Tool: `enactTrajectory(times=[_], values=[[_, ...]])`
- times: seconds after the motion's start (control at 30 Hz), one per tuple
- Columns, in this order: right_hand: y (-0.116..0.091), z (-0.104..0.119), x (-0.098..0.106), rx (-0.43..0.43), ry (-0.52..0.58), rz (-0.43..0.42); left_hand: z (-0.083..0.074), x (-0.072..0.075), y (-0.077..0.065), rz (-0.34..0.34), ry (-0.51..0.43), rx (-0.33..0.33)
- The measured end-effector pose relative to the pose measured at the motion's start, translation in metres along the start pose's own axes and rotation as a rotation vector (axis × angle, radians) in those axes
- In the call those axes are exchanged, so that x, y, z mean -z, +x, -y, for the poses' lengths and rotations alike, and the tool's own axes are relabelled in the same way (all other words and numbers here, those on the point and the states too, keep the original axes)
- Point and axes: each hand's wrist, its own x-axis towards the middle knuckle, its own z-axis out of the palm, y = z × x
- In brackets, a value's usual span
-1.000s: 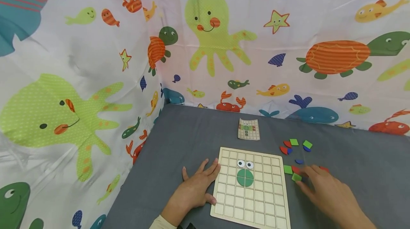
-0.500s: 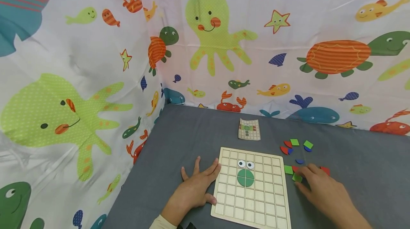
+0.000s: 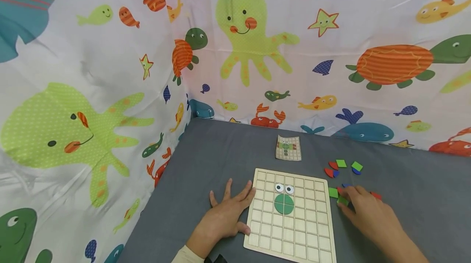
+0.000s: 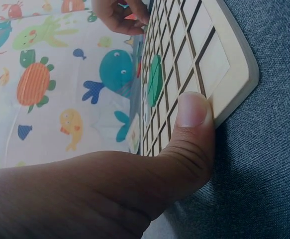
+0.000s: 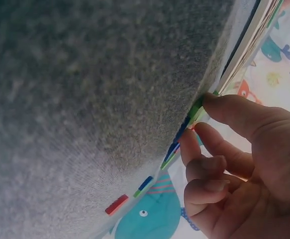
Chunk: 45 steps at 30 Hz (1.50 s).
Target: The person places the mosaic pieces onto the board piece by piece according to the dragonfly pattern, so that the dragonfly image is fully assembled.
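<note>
- Head view: eyes (image 3: 279, 187) and green circle (image 3: 280, 201) are sitting on the board (image 3: 299, 238); loose pieces (image 3: 341, 163) are waiting at two o'clock.
- Spread left hand (image 3: 226, 214) is pressing the board's nine-o'clock edge.
- Right hand (image 3: 371, 214) is pinching a green square (image 3: 343, 201), three o'clock.

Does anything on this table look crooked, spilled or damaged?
Nothing looks spilled or broken. The one slight oddity is the small patterned card beyond the grid board: its far left corner seems to curl up, so it may not lie flat.
</note>
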Motion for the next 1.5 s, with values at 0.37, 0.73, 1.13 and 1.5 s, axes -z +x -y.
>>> enactTrajectory(times=[0.37,0.73,1.13,1.5], values=[[0.001,0.000,0.004,-0.018,0.020,-0.002,0.000,0.001,0.004,0.004,0.001,0.000],[-0.001,-0.002,0.004,-0.018,0.014,0.052,-0.001,0.002,0.003,0.022,-0.012,0.010],[-0.005,0.001,0.003,0.014,0.089,0.075,0.001,-0.003,0.000,0.019,-0.009,0.010],[-0.006,0.040,0.023,0.188,0.123,-0.077,0.002,-0.001,0.002,0.021,0.001,0.016]])
